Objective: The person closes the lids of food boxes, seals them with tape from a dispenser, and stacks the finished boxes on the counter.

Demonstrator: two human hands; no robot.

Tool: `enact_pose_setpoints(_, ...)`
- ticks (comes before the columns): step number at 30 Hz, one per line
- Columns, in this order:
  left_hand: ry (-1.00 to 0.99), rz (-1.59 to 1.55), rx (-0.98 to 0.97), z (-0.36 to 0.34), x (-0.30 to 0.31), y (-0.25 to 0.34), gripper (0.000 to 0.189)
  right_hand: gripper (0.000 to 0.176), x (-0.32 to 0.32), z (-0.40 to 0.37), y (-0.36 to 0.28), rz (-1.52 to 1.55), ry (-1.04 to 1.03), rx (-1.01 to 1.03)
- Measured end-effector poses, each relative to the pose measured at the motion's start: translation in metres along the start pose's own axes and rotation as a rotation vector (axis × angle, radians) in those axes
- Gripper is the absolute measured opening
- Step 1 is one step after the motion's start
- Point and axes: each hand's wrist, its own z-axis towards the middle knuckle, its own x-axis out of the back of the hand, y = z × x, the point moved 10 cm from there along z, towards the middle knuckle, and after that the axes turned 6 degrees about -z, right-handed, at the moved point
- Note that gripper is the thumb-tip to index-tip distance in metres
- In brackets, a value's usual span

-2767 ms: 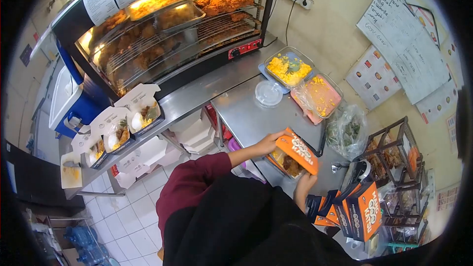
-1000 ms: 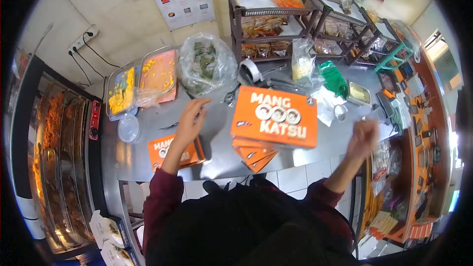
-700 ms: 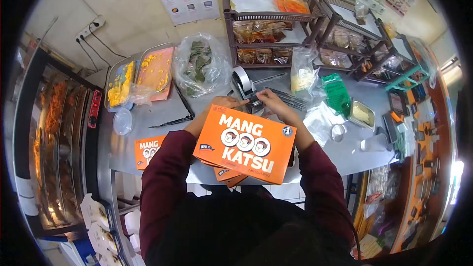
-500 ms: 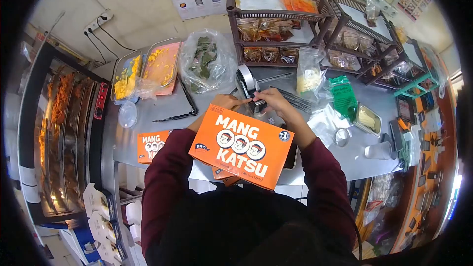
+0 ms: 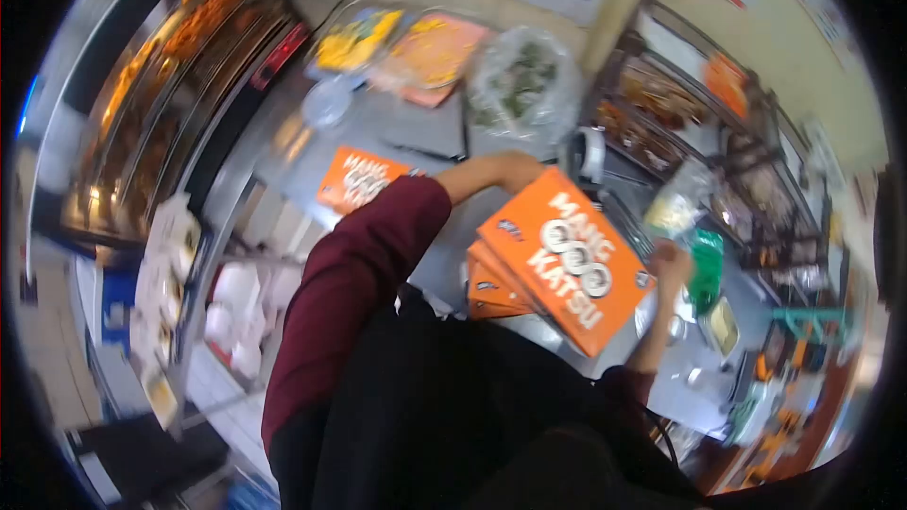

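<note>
An orange cardboard box (image 5: 557, 260) printed "MANG KATSU" sits tilted in front of me. Beneath it, more orange boxes (image 5: 493, 288) show at its left side. My left hand (image 5: 522, 170) is at the far left corner of the upper box, its fingers hidden behind the edge. My right hand (image 5: 673, 266) is just off the right corner, looks curled and is smeared by motion; whether anything is in it cannot be made out. Beyond the box stands a tape dispenser with a pale roll (image 5: 590, 153), partly covered.
Another orange box (image 5: 364, 179) lies to the left. Trays of yellow food (image 5: 430, 49) and a plastic bag of leaves (image 5: 524, 85) stand behind. Dark crates (image 5: 652, 99), a green packet (image 5: 706, 271) and a metal tin (image 5: 722, 329) are to the right. A lit food cabinet (image 5: 179, 104) stands far left.
My hands have come apart from the tape dispenser: the left to the box's far corner, the right to its right side. The view has turned, and the box appears more rotated.
</note>
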Motion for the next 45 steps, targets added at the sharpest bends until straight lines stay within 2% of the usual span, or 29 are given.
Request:
enact_pose_setpoints(1, 0.097, -0.143, -0.081, -0.016, 0.013, -0.009, 0.038, 0.027, 0.058, -0.012, -0.016, 0.243, 0.106, -0.073)
enact_pose_setpoints(2, 0.192, -0.278, -0.172, -0.038, 0.026, -0.019, 0.037, 0.023, 0.113, -0.029, -0.025, 0.248, 0.271, -0.152)
enact_pose_setpoints(3, 0.328, -0.206, -0.151, -0.077, 0.056, -0.018, 0.037, 0.021, 0.163, -0.056, -0.051, 0.382, 0.489, -0.126)
enact_pose_setpoints(4, 0.46, -0.126, -0.136, -0.127, 0.097, -0.007, 0.037, 0.021, 0.213, -0.097, -0.088, 0.048, 0.81, -0.049)
enact_pose_setpoints(5, 0.612, -0.105, -0.039, -0.179, 0.13, -0.014, 0.044, 0.02, 0.241, -0.138, -0.106, 0.008, 1.129, -0.046)
enact_pose_setpoints(6, 0.758, -0.088, 0.056, -0.234, 0.155, -0.02, 0.051, 0.02, 0.254, -0.173, -0.142, 0.183, 1.304, 0.328)
enact_pose_setpoints(7, 0.875, 0.104, 0.117, -0.287, 0.17, -0.009, 0.063, 0.023, 0.255, -0.208, -0.192, 0.039, 1.447, 0.604)
enact_pose_setpoints(8, 0.985, 0.305, 0.172, -0.329, 0.179, 0.002, 0.074, 0.024, 0.245, -0.239, -0.225, 0.067, 1.682, 0.54)
enact_pose_setpoints(11, 0.537, 0.358, 0.4, -0.352, 0.098, -0.05, 0.095, 0.022, 0.197, -0.269, -0.288, 0.214, 1.627, 0.686)
enact_pose_setpoints(12, 0.426, 0.344, 0.417, -0.354, 0.076, -0.057, 0.096, 0.021, 0.172, -0.265, -0.3, 0.581, 1.489, 0.738)
enact_pose_setpoints(14, 0.195, 0.304, 0.44, -0.346, 0.026, -0.069, 0.099, 0.015, 0.111, -0.253, -0.361, 0.674, 1.011, 0.929)
enact_pose_setpoints(16, 0.425, 0.278, 0.299, -0.344, 0.019, -0.077, 0.095, 0.025, 0.036, -0.24, -0.431, 0.382, 0.456, 1.044)
enact_pose_setpoints(17, 0.54, 0.263, 0.232, -0.346, 0.019, -0.078, 0.093, 0.027, 0.002, -0.227, -0.455, 0.302, 0.27, 0.968)
enact_pose_setpoints(19, 0.635, 0.14, 0.215, -0.349, 0.012, -0.081, 0.091, 0.022, -0.095, -0.197, -0.439, 0.559, -0.153, 0.431)
enact_pose_setpoints(20, 0.683, 0.079, 0.207, -0.351, 0.01, -0.079, 0.09, 0.02, -0.141, -0.199, -0.441, 0.615, -0.294, 0.265)
enact_pose_setpoints(22, 0.68, 0.156, 0.267, -0.354, 0.007, -0.067, 0.089, 0.023, -0.224, -0.21, -0.432, 0.793, -0.395, 0.098)
enact_pose_setpoints(25, 0.659, 0.249, 0.299, -0.353, 0.003, -0.064, 0.085, 0.031, -0.299, -0.212, -0.395, 0.778, -0.348, -0.148)
enact_pose_setpoints(28, 0.607, 0.287, 0.278, -0.344, -0.014, -0.078, 0.084, 0.055, -0.297, -0.207, -0.372, 0.496, -0.096, -0.112)
enact_pose_setpoints(30, 0.685, 0.231, 0.258, -0.346, -0.013, -0.079, 0.083, 0.079, -0.239, -0.209, -0.421, -0.086, 0.237, 0.087)
enact_pose_setpoints(31, 0.635, 0.233, 0.281, -0.348, -0.013, -0.078, 0.079, 0.087, -0.233, -0.208, -0.42, -0.318, 0.148, -0.115)
enact_pose_setpoints(32, 0.583, 0.236, 0.296, -0.35, -0.006, -0.072, 0.076, 0.081, -0.238, -0.205, -0.419, -0.349, 0.108, -0.086)
enact_pose_setpoints(33, 0.532, 0.239, 0.307, -0.354, -0.003, -0.071, 0.073, 0.078, -0.24, -0.203, -0.439, -0.485, 0.195, 0.31)
enact_pose_setpoints(35, 0.577, 0.095, 0.213, -0.364, 0.0, -0.07, 0.071, 0.071, -0.261, -0.24, -0.454, -0.723, 0.387, 1.096)
enact_pose_setpoints(38, 0.673, -0.063, -0.063, -0.384, -0.015, -0.081, 0.068, 0.064, -0.239, -0.216, -0.487, -0.835, 0.199, 0.824)
enact_pose_setpoints(39, 0.715, -0.102, -0.174, -0.401, -0.008, -0.076, 0.068, 0.063, -0.232, -0.216, -0.507, -0.624, 0.173, 0.897)
enact_pose_setpoints(40, 0.795, -0.157, -0.16, -0.435, -0.007, -0.085, 0.059, 0.063, -0.226, -0.214, -0.525, -0.408, 0.144, 0.961)
enact_pose_setpoints(42, 1.132, -0.255, 0.112, -0.526, -0.005, -0.123, 0.049, 0.055, -0.229, -0.221, -0.569, 0.023, 0.075, 1.098)
enact_pose_setpoints(44, 1.703, -0.282, 0.397, -0.652, -0.038, -0.166, 0.037, 0.043, -0.278, -0.239, -0.616, 0.232, -0.129, 1.169)
enact_pose_setpoints(45, 1.914, -0.304, 0.893, -0.719, -0.086, -0.178, 0.025, 0.035, -0.309, -0.255, -0.645, 0.321, -0.225, 1.21)
